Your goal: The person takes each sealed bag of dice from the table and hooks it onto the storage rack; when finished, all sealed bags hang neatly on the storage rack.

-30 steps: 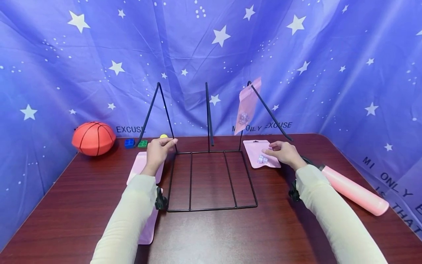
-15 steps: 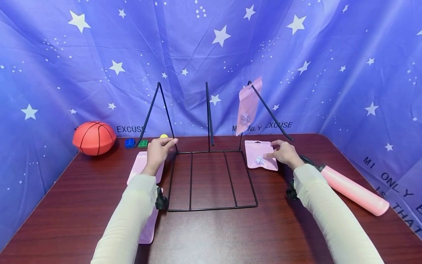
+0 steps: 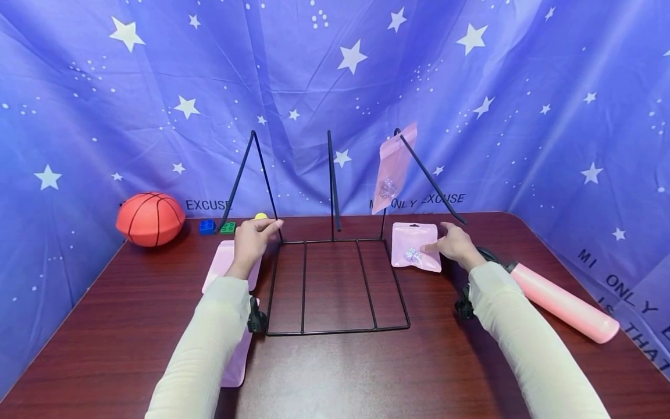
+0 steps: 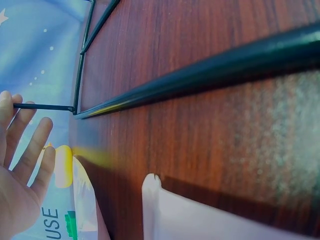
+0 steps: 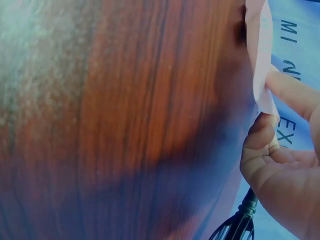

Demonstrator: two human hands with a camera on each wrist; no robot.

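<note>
A black wire rack [image 3: 335, 331] stands mid-table, with three slanted rods rising at its back. One pink pouch [image 3: 394, 169] hangs from the right rod. My right hand [image 3: 445, 244] pinches the right edge of a second pink pouch [image 3: 413, 247] between thumb and finger, and the pouch is tilted up off the table beside the rack. The right wrist view shows the thumb and finger of my right hand [image 5: 267, 112] closed on the pouch's edge [image 5: 260, 60]. My left hand [image 3: 262, 230] rests with relaxed fingers against the rack's left rod near its base. In the left wrist view the fingers [image 4: 35, 145] look straight.
More pink pouches [image 3: 222, 262] lie under my left forearm. An orange ball [image 3: 150, 219], a blue block [image 3: 206, 227], a green block [image 3: 227, 227] and a yellow piece [image 3: 260, 216] sit at the back left. A pink cylinder [image 3: 560, 302] lies at the right. Starred blue cloth hangs behind.
My right hand moved from lying on the flat pouch to pinching its right edge, and the pouch tilted up and shifted slightly left. The left hand has not moved.
</note>
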